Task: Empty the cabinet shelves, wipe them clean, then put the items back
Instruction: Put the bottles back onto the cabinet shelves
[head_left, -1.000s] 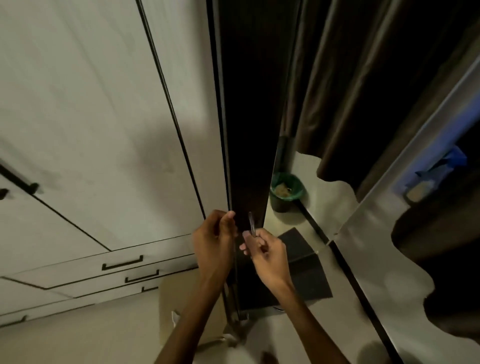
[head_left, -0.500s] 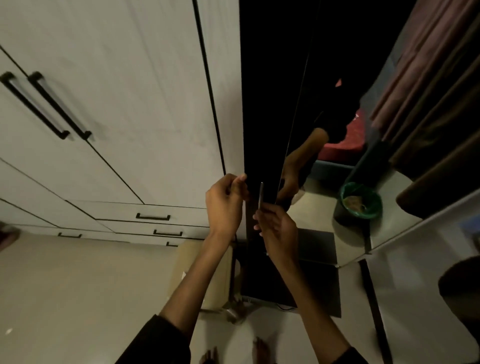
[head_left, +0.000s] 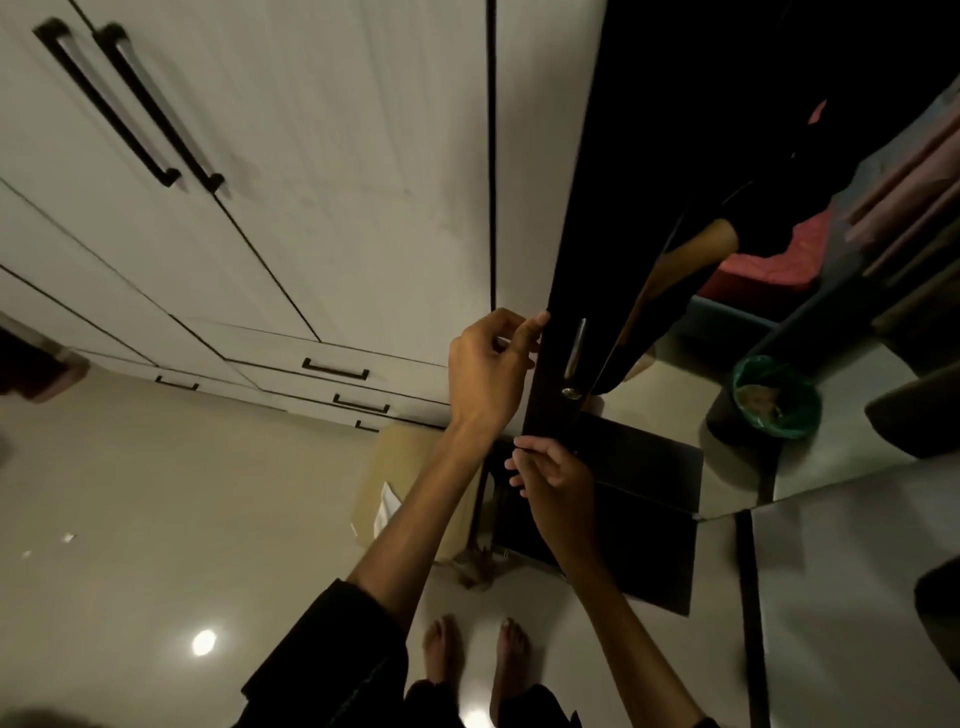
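Head view: left hand (head_left: 488, 366) pinches the glossy dark door (head_left: 566, 249) edge, right hand (head_left: 550, 475) curls half-closed and empty below, bare tiled floor (head_left: 182, 493) behind.

My fingers (head_left: 530, 325) meet a dark, glossy cabinet door (head_left: 582, 208) with a polished metal handle (head_left: 575, 347); beside it, matt white wood-grain cabinet fronts (head_left: 322, 171), shiny floor tiles (head_left: 156, 519), a green plastic bin liner (head_left: 776, 397).

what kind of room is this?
Probably a bedroom or dressing area at home: tall white wardrobe doors with long black bar handles, a dark mirrored cabinet door reflecting red bedding, and a green-lined waste bin on the tiled floor.
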